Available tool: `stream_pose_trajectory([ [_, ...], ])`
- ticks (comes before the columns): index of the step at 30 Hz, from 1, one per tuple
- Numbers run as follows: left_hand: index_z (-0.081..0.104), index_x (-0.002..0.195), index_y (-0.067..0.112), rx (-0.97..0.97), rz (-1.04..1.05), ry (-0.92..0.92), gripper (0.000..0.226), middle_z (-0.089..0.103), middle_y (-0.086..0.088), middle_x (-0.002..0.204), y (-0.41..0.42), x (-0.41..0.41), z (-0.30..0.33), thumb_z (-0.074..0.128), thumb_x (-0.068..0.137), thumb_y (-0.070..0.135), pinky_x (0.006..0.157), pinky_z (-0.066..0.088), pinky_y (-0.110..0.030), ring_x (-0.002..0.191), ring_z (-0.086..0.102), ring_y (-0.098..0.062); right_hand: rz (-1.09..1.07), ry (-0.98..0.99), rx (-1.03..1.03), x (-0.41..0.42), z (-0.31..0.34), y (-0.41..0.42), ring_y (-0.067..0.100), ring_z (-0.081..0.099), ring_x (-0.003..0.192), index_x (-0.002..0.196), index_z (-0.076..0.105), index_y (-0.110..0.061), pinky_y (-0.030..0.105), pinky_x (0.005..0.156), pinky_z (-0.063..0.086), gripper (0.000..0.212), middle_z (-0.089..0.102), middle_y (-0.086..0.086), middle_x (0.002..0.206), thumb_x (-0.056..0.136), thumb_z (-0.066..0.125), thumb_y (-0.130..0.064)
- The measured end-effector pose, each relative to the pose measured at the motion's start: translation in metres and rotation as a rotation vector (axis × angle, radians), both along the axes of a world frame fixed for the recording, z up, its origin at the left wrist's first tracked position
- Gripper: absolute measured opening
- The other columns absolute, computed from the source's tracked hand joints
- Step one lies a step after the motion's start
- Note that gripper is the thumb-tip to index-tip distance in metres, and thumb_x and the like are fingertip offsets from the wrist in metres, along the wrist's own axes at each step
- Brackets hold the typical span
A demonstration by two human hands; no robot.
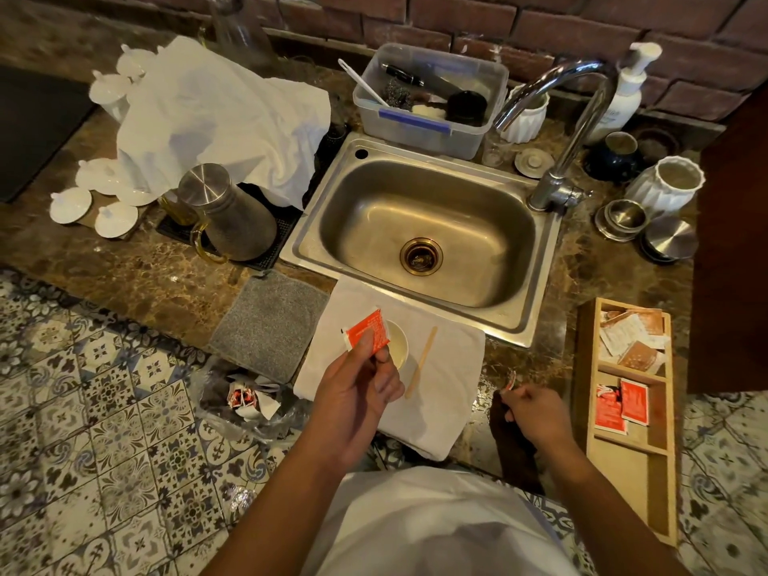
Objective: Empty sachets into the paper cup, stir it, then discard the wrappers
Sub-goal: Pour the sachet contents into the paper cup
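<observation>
My left hand (pixel 361 388) pinches a red sachet (pixel 366 329) and holds it just over the left rim of the white paper cup (pixel 400 345). The cup stands on a white folded cloth (pixel 440 367) at the counter's front edge. A wooden stir stick (pixel 421 362) lies on the cloth right of the cup. My right hand (pixel 534 413) is off to the right, fingers curled round a small torn red strip (pixel 511 380). More red sachets (pixel 619 405) lie in a wooden tray (pixel 623 442) at the right.
A steel sink (pixel 424 234) with a tap (pixel 569 130) lies behind the cloth. A clear bag with discarded wrappers (pixel 249 403) hangs below the counter at left. A grey mat (pixel 270 322), metal jug (pixel 232 214), white draped cloth (pixel 216 118) and plastic tub (pixel 432 101) crowd the counter.
</observation>
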State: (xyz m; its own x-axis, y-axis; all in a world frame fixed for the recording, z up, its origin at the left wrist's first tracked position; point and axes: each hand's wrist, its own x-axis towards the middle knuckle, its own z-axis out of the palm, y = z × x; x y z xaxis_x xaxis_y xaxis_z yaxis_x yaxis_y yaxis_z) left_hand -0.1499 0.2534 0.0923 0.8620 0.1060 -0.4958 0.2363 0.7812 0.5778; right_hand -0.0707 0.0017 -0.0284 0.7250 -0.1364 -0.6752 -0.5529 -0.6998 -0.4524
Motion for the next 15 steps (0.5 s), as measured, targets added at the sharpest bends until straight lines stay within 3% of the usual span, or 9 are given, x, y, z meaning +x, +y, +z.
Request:
stream_pose_trajectory([
  [9,0.057,0.081,0.011,-0.015,0.006,-0.007,0.03,0.041,0.0,0.056,0.001,-0.004,0.0,0.051,0.1,0.033,0.052,0.036,-0.024,0.05,0.035,-0.011,-0.037,0.036,-0.004,0.001,0.001,-0.002,0.021,0.066,0.07,0.076,0.073,-0.012,0.04,0.079,0.053,0.034,0.073,0.002,0.059,0.099,0.06,-0.033],
  [15,0.057,0.081,0.01,-0.026,-0.001,0.003,0.032,0.041,-0.001,0.056,0.0,-0.004,0.001,0.047,0.101,0.032,0.053,0.036,-0.024,0.05,0.036,-0.011,-0.027,-0.104,0.054,0.004,0.022,0.006,0.022,0.067,0.078,0.083,0.072,-0.019,0.04,0.081,0.053,0.027,0.074,0.002,0.071,0.1,0.055,-0.032],
])
